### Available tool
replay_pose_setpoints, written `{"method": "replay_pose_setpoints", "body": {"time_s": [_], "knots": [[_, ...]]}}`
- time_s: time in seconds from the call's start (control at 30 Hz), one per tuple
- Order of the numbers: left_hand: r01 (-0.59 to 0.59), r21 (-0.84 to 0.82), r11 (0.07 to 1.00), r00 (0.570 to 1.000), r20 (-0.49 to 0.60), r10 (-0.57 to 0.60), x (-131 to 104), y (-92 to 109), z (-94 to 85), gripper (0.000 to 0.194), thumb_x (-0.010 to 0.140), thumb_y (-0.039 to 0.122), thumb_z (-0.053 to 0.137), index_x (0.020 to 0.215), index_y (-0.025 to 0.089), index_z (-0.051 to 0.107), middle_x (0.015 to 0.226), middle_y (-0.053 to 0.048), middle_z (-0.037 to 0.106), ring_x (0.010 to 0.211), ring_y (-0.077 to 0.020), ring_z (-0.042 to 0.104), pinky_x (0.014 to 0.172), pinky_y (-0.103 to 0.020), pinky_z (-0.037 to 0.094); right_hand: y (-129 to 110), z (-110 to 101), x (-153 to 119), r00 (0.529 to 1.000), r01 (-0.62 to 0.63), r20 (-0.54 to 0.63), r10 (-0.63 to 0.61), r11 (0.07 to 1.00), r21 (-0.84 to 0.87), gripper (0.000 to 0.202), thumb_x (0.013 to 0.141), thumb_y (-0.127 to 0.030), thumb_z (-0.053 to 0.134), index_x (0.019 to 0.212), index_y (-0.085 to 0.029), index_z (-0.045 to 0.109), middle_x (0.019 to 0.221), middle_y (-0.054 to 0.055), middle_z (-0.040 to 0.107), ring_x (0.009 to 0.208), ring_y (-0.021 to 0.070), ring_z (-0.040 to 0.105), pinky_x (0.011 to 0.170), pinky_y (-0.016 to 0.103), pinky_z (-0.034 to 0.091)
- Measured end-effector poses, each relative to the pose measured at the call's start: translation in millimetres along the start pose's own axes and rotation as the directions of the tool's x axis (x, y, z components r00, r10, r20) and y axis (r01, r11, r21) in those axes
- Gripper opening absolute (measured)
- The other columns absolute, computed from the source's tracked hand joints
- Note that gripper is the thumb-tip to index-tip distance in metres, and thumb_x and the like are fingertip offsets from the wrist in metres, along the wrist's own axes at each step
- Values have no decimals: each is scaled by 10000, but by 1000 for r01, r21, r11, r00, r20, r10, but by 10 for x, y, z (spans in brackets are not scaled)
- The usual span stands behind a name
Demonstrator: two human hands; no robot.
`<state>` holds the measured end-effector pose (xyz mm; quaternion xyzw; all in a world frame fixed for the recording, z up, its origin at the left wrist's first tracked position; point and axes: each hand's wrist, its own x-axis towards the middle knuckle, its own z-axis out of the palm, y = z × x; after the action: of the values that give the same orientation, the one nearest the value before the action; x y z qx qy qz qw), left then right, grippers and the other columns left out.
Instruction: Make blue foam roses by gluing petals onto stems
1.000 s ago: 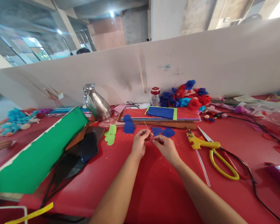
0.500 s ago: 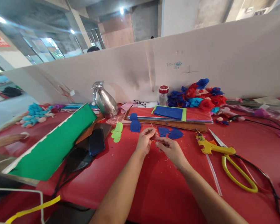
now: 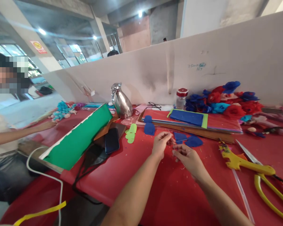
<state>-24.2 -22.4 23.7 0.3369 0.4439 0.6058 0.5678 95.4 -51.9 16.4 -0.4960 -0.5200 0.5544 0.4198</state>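
Observation:
Above the red table (image 3: 176,191), my left hand (image 3: 162,144) is closed in a pinch on something thin that I cannot make out. Close to its right, my right hand (image 3: 185,156) also pinches something too small to name. A thin light strand shows near the fingertips. Just behind the hands lie cut blue pieces (image 3: 194,141), with more blue pieces (image 3: 149,128) to the left. Light green pieces (image 3: 131,133) lie left of those. Small scraps are scattered on the red surface around my hands.
Yellow-handled scissors (image 3: 271,191) and a yellow glue gun (image 3: 245,163) lie at right. Behind are stacked sheets (image 3: 217,125), a jar (image 3: 181,99), crepe flowers (image 3: 235,106) and a metal jug (image 3: 122,102). At left are a phone (image 3: 112,140), a green board (image 3: 80,138) and a seated person (image 3: 2,135).
The view has swung left, so the table's things sit further right and the person at left shows more. My hands keep nearly the same pose, close together.

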Motion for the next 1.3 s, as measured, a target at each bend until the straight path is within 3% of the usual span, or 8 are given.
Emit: {"method": "replay_pose_setpoints", "body": {"time_s": [0.13, 0.33, 0.43, 0.57, 0.7, 0.9, 1.1, 1.3], "knots": [[-8, -38, 999, 1000, 22, 9, -4, 4, 8, 259, 613, 371, 726, 674, 152, 605, 547, 12, 606, 489, -90, 543, 532, -219, 401, -61, 13, -27, 998, -65, 16, 63, 988, 137, 429, 566, -475, 722, 847, -158, 655, 593, 1, 617, 463, 106, 493, 450, 239, 318], [234, -284, 930, 972, 47, -230, 20, 12, -8, 176, 625, 239, 732, 658, 133, 595, 558, 7, 605, 452, -68, 524, 489, -198, 394, -137, -35, -45, 972, -234, 111, 209, 912, 338, 417, 494, -397, 802, 831, -172, 703, 586, 5, 614, 465, 86, 460, 432, 223, 286], [269, -294, 917, 963, 58, -264, 16, 18, 0, 162, 640, 217, 729, 661, 133, 593, 562, 4, 612, 445, -67, 523, 474, -196, 397, -145, -26, -48, 954, -298, 152, 257, 851, 432, 353, 468, -327, 824, 759, -188, 681, 605, 8, 624, 491, 90, 499, 422, 201, 283], [183, -209, 961, 983, 58, -174, 1, 12, 7, 237, 607, 281, 772, 706, 143, 607, 570, 7, 629, 460, -77, 541, 470, -193, 403, -146, 11, -59, 959, -283, 126, 254, 856, 432, 341, 478, -309, 828, 724, -188, 623, 575, -15, 609, 476, 80, 501, 403, 184, 243], [127, -164, 978, 991, 51, -120, 2, 13, 3, 302, 564, 322, 810, 716, 147, 617, 593, 12, 638, 496, -69, 555, 499, -179, 409, -169, 20, -60, 963, -268, 138, 231, 868, 418, 355, 499, -341, 824, 712, -177, 592, 548, -30, 604, 465, 65, 498, 448, 184, 311], [203, -268, 942, 979, 91, -185, -5, 65, 19, 192, 626, 218, 778, 693, 138, 616, 627, 7, 640, 522, -58, 558, 515, -167, 418, -220, -1, -60, 968, -249, 149, 202, 844, 476, 438, 492, -393, 836, 819, -163, 657, 645, 6, 671, 513, 77, 562, 459, 181, 345], [288, -331, 899, 953, 3, -304, -21, 160, 44, 79, 730, 153, 672, 688, 139, 607, 581, 13, 610, 486, -52, 551, 490, -156, 412, -205, 19, -58, 967, -252, 158, 198, 824, 507, 439, 479, -358, 847, 833, -154, 690, 585, 1, 658, 474, 70, 539, 435, 183, 322], [189, -251, 949, 980, -7, -197, -60, 173, 51, 212, 650, 270, 755, 654, 146, 583, 582, 13, 617, 489, -58, 547, 474, -162, 389, -164, 76, -67, 983, -183, 71, 170, 854, 488, 421, 493, -355, 825, 837, -140, 712, 568, 10, 664, 454, 73, 526, 455, 205, 336]]}}
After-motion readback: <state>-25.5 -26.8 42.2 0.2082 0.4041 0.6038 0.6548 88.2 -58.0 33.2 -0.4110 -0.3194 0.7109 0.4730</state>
